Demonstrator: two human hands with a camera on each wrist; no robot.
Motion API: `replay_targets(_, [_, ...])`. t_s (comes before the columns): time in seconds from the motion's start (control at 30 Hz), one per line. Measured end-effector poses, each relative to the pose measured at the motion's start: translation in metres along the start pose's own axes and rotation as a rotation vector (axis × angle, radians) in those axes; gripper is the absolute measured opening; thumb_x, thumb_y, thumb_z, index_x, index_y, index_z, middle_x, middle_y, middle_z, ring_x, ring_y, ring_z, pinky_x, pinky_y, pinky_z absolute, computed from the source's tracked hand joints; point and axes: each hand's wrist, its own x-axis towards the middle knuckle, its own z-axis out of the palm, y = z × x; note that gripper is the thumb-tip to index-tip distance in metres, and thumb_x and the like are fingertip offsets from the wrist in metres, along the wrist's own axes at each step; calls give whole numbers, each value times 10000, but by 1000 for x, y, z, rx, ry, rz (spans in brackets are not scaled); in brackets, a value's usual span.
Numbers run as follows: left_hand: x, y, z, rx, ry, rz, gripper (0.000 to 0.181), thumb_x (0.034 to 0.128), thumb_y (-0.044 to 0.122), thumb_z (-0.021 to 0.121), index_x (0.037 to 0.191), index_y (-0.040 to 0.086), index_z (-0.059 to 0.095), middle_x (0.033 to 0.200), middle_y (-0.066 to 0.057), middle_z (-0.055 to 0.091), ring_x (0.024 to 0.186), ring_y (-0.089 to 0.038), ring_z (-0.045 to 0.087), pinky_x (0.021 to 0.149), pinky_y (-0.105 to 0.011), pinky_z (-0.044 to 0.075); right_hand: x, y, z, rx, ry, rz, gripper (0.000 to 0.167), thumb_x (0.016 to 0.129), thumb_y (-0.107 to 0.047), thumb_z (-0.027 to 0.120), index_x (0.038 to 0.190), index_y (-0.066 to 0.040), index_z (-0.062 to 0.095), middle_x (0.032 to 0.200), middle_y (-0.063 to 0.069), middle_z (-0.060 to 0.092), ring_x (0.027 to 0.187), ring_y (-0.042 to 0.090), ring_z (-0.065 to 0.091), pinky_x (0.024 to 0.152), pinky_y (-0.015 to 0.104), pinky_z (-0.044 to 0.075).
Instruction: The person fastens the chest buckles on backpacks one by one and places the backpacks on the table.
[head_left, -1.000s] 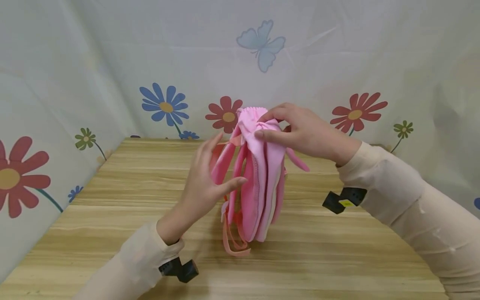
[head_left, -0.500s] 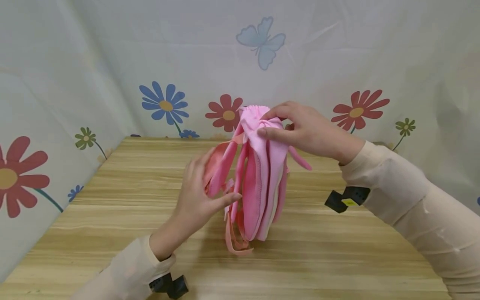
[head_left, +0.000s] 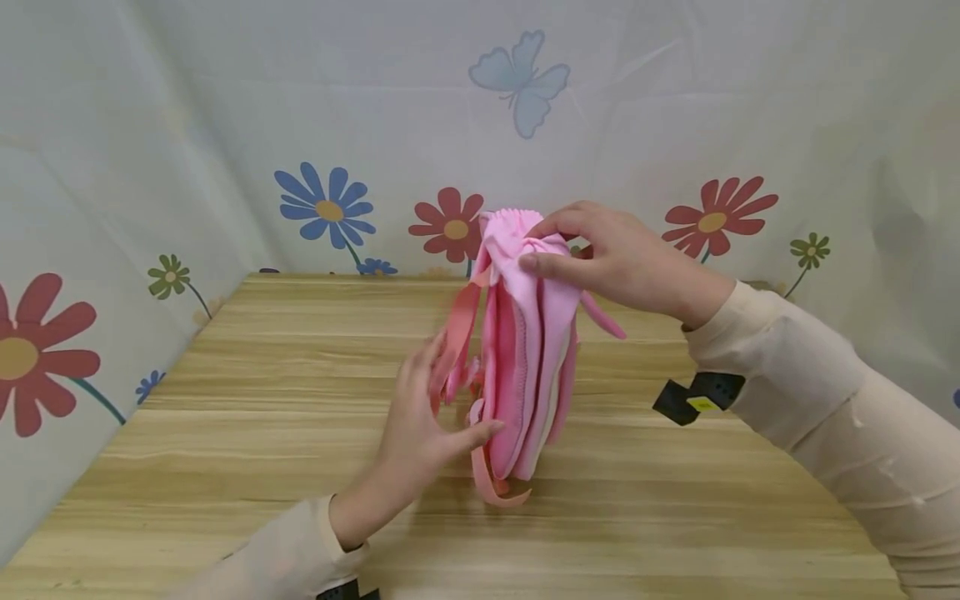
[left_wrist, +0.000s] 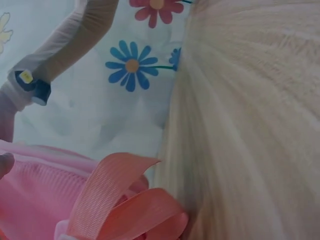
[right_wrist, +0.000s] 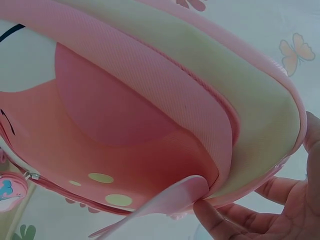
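Note:
A small pink backpack stands upright on the table, its side towards the head view. My right hand pinches the fabric at its top between thumb and fingers. Left of the bag, my left hand reaches round an orange-pink shoulder strap, its thumb held apart and pointing at the bag's side. A loose webbing end hangs at the bottom; the left wrist view shows the webbing looped. In the right wrist view, the coral front panel has pale green spots, and a pink ear-shaped flap sticks out.
The wood-grain table spreads round the bag. Behind it hangs a pale cloth backdrop printed with flowers and a butterfly. A zip pull and a small round pink charm show in the right wrist view.
My left hand first drew the shoulder strap out to the left, then came back right and lower, the strap swinging in towards the bag. My right hand keeps its grip on top.

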Motion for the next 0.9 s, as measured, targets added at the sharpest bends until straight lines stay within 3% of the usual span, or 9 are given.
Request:
replay_targets(0.2, [-4, 0, 15, 33, -27, -8, 1075, 655, 365, 881, 1505, 116, 271, 1469, -109, 364, 1305, -289, 414, 1037, -526, 432, -1, -1, -1, 18, 2, -24, 379, 933, -367, 588, 1208, -110, 637, 1267, 83, 575, 1164, 217, 499, 959, 440, 490])
replay_targets(0.53, [-5, -5, 36, 169, 6, 117, 1064, 633, 396, 886, 1480, 86, 321, 1455, -155, 387, 1300, -319, 395, 1026, -538, 410, -3, 3, -1, 13, 3, -30, 377, 934, -350, 585, 1219, -106, 626, 1270, 82, 574, 1163, 220, 499, 973, 448, 487])
replay_targets(0.9, [-2, -9, 45, 154, 23, 241, 951, 644, 332, 880, 1403, 29, 393, 1446, -126, 401, 1300, -287, 397, 1047, -488, 392, -12, 14, -5, 34, 1, 11, 400, 934, -355, 586, 1257, -119, 598, 1280, 53, 563, 1171, 203, 510, 986, 440, 485])
